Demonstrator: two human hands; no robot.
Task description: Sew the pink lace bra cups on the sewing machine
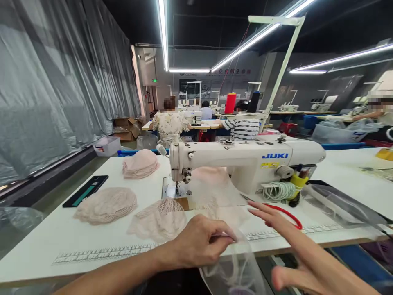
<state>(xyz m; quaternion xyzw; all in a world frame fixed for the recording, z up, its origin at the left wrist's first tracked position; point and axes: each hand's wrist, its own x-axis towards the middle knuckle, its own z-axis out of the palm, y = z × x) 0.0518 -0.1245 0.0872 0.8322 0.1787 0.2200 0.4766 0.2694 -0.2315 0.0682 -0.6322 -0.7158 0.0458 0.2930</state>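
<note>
My left hand point(204, 241) is closed in a pinch on the edge of a see-through whitish sheet point(238, 270), which hangs down over the table's front edge. Whether that sheet is plastic or mesh, I cannot tell. To its right, my right hand point(294, 246) is open and slightly blurred, its fingers stretched out and holding nothing. The fingertips are near red-handled scissors point(284, 213) lying by the sewing machine. Beyond my left hand lie a pale pink lace piece point(159, 219) and more pale fabric point(211, 200) under the machine arm.
A white JUKI sewing machine point(245, 159) stands across the table point(39, 250). Stacked lace pieces point(106, 205), a pink fabric stack point(140, 164) and a dark flat box point(86, 191) lie left. A yellow pen holder point(297, 184) and sheer material point(340, 205) are right. Other people sit at machines beyond.
</note>
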